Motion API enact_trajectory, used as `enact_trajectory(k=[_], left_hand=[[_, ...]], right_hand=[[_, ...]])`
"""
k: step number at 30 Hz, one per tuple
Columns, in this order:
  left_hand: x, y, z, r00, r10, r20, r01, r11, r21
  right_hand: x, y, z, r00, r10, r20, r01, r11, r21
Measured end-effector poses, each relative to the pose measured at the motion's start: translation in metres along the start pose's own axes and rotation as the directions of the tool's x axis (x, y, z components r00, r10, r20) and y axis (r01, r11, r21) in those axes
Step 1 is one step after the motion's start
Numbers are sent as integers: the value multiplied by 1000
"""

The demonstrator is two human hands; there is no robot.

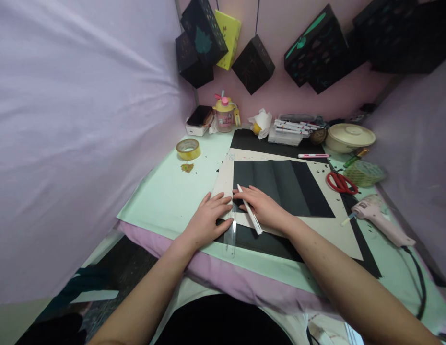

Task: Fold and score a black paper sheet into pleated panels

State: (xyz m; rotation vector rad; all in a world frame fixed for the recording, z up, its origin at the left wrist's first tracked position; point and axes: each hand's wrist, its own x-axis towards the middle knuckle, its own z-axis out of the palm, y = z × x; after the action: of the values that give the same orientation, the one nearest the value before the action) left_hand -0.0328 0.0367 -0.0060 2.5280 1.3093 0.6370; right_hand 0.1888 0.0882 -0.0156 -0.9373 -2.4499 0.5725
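- Here's the black sheet [280, 184], flat on a white board [327, 235], long axis side to side, creases running away from the person.
- Clear ruler [230, 237] at its left edge, pointing away; left hand [208, 218] lies flat across it, fingers spread.
- Right hand [264, 206], loosely curled, has a white pen [249, 209], slanting far-left!
- Green-covered counter [165, 191] below; black boxes [253, 67] hang behind.

Plain black garment [223, 323], rounded outline; forearms [327, 261] bare, slim; fingers [222, 209] bare, slender, tapering.
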Motion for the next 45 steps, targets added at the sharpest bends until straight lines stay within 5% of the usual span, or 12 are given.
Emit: enact_trajectory(k=[45], left_hand=[[0, -1, 2, 1000, 21, 1, -21, 998, 63]], right_hand=[[1, -2, -2, 1000, -18, 23, 19, 1000, -12]])
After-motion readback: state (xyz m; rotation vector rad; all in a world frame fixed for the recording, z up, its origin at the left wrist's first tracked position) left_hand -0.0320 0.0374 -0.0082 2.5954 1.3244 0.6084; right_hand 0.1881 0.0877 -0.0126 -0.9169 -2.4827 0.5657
